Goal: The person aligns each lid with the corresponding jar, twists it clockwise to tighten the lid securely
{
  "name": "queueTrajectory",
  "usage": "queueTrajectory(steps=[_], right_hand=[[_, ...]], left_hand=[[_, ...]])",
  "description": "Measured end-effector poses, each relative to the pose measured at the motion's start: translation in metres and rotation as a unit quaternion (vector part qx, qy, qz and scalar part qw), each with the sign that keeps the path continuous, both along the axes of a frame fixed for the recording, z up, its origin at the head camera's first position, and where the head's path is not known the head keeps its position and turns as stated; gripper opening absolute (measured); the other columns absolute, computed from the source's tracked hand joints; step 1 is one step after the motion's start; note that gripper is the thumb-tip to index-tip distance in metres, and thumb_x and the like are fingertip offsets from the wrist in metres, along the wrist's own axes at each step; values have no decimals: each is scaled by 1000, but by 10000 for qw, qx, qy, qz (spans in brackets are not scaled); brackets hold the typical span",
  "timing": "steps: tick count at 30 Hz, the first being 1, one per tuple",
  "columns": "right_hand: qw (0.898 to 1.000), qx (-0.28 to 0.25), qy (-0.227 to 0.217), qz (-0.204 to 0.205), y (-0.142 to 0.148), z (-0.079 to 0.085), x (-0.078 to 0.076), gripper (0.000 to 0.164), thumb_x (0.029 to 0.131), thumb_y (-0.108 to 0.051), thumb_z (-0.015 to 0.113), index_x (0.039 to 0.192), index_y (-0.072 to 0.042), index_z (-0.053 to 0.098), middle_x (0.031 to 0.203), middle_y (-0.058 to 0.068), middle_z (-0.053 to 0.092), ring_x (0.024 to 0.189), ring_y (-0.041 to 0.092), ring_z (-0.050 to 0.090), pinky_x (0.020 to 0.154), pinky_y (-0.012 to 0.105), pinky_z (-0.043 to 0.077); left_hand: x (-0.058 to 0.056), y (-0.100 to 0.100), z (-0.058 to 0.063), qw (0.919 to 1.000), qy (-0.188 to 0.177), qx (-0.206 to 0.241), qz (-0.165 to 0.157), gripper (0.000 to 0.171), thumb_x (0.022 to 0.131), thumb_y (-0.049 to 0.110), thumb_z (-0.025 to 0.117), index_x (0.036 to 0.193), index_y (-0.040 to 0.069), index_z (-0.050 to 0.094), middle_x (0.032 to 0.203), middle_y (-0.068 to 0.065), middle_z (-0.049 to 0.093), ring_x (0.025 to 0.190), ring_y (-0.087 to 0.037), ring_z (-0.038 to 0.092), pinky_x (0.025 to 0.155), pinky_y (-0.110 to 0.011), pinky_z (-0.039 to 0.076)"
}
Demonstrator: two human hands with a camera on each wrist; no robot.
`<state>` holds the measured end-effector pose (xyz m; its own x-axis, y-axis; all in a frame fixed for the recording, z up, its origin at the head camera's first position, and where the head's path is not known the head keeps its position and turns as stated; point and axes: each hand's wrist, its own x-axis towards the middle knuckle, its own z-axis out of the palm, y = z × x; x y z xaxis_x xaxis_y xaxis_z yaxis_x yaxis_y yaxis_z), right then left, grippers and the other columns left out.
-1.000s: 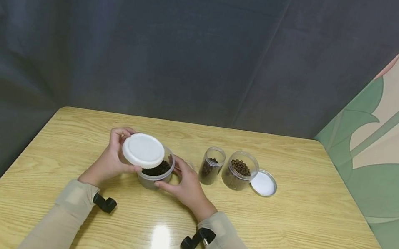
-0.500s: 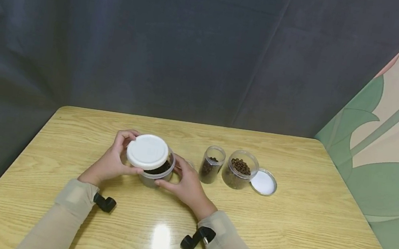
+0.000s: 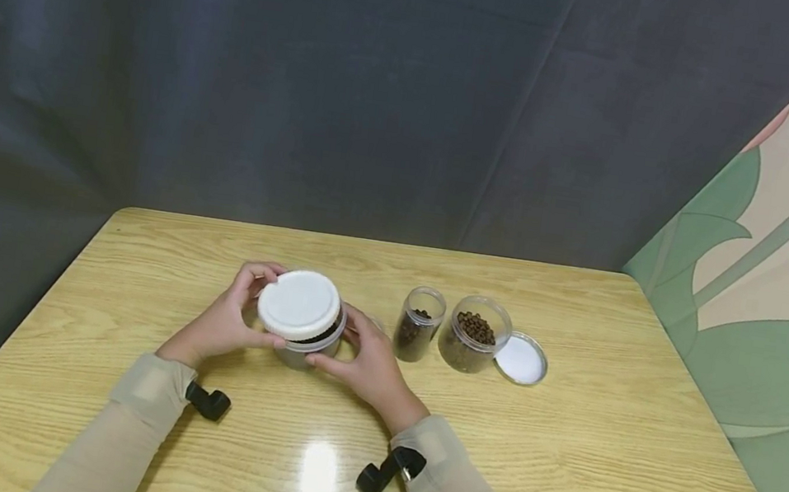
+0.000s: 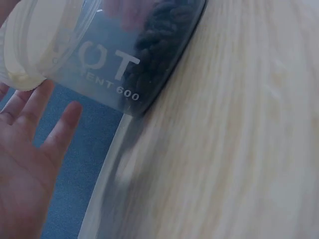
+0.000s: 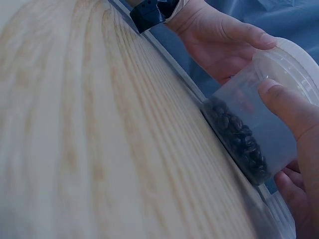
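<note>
Head view: left hand (image 3: 225, 323) has its fingers opened to lid width, thumb on the near edge and fingertips on the far edge of a round white plastic lid (image 3: 299, 304); right hand (image 3: 373, 364) curves round the wall of a squat clear plastic tub (image 3: 300, 360), standing on the table (image 3: 559, 475) between both sets of fingers; lid covers most of the mouth, a dark gap showing towards the right fingers; judged step, seating the lid: shift it towards that gap and level it before any pressing.

Left wrist view: lower left fingers spread loosely beneath the lid; advisable to keep them clear of the rim.

Right wrist view: right thumb on the tub wall, below the rim, a good place for steadying; dark beans (image 5: 238, 137) lie at the bottom, below that thumb; firm hold without squeezing, since a thin wall might deform and spoil the fit.
</note>
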<state>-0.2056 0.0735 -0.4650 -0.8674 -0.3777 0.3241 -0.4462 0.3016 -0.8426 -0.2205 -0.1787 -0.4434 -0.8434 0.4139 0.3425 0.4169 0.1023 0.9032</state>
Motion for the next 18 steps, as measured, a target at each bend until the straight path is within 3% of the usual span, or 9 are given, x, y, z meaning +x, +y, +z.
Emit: queueTrajectory(steps=[5, 13, 18], right_hand=[[10000, 4, -55, -33, 0, 0, 1, 85, 73, -15, 94, 145, -2, 51, 140, 14, 58, 127, 24, 58, 105, 22, 48], [10000, 23, -27, -40, 0, 0, 1, 86, 73, -15, 93, 145, 0, 50, 141, 16, 57, 127, 26, 58, 105, 22, 48], [10000, 29, -44, -51, 0, 0, 1, 86, 73, -15, 93, 145, -1, 50, 141, 16, 56, 128, 26, 57, 105, 21, 48]], left_hand=[[0, 2, 1, 9998, -61, -174, -32, 83, 70, -1, 92, 127, -1, 31, 150, -16, 33, 137, -9, 41, 104, -19, 44], [-1, 3, 0, 9993, -144, -320, -138, 83, 71, 4, 92, 127, 0, 32, 152, -17, 32, 142, -38, 35, 105, -19, 43], [-1, 3, -1, 9991, -187, -330, -202, 82, 72, 3, 92, 127, 0, 32, 153, -18, 30, 143, -42, 33, 105, -17, 41]])
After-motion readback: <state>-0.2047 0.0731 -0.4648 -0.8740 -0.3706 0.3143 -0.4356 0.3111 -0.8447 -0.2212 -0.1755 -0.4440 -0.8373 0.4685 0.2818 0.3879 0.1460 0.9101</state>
